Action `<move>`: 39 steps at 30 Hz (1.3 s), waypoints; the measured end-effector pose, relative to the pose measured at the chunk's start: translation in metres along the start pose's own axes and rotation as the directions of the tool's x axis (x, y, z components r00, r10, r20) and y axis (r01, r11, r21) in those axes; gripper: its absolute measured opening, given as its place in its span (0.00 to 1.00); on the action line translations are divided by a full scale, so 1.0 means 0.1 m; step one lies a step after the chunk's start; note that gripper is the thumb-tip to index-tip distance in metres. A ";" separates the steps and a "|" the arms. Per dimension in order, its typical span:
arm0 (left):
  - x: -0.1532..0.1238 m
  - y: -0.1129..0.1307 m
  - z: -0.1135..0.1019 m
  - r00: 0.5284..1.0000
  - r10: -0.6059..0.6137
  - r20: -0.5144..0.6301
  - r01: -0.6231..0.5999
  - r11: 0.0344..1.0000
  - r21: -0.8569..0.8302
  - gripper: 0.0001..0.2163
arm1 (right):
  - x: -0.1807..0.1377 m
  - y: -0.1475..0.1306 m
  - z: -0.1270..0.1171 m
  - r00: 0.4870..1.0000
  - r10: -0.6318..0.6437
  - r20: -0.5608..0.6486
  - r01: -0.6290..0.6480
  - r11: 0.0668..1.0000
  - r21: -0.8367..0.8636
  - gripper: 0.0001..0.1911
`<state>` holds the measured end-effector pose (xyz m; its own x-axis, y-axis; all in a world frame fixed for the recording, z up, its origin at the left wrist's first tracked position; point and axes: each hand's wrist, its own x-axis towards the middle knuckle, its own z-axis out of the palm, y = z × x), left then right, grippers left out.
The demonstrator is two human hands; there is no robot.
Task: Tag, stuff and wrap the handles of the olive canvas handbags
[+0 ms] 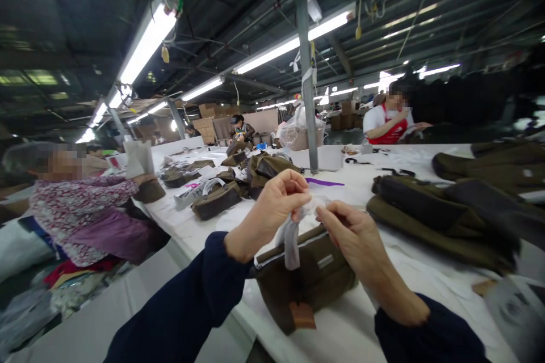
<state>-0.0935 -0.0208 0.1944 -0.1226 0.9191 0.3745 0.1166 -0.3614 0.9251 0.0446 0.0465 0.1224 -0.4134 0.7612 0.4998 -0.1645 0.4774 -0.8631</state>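
Observation:
Between my two hands stretches a thin translucent white wrap (313,205), crumpled, perhaps plastic or tissue. My left hand (270,210) pinches its left side between thumb and fingers. At the other side my right hand (357,235) grips it with thumb and fingertips. A whitish strip (292,245) hangs down below my left hand, in front of an olive-green bag (310,283). The bag lies on the white table right beneath the hands, with a light zip along its top edge. It carries a small pale label and a brown patch (302,315) near the bottom.
More olive bags (438,210) lie at the right, and others (219,198) are heaped behind my left hand. A metal post (307,85) rises from the white table (340,329). A purple strip (326,182) lies nearby. One person (80,204) sits at the left; another (389,122) is at the far right.

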 end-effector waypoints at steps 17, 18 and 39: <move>-0.04 0.15 0.04 0.994 0.063 0.091 -0.086 0.958 0.274 0.06 | 0.20 -0.35 -0.05 0.974 -0.133 0.181 0.224 0.510 -0.830 0.14; -0.04 0.14 0.04 0.993 0.051 0.103 -0.078 0.959 0.272 0.06 | 0.20 -0.34 -0.05 0.976 -0.116 0.182 0.216 0.514 -0.830 0.14; 0.16 -0.40 -0.56 0.999 -0.044 -0.018 0.047 0.979 0.200 0.20 | 0.57 0.29 0.16 0.910 0.328 0.254 -0.324 0.944 -0.059 0.29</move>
<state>-0.1556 0.0001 0.1667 -0.1454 0.9312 0.3342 0.3053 -0.2791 0.9105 0.0016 0.0970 0.1246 -0.6573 0.7379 0.1529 0.0314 0.2295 -0.9728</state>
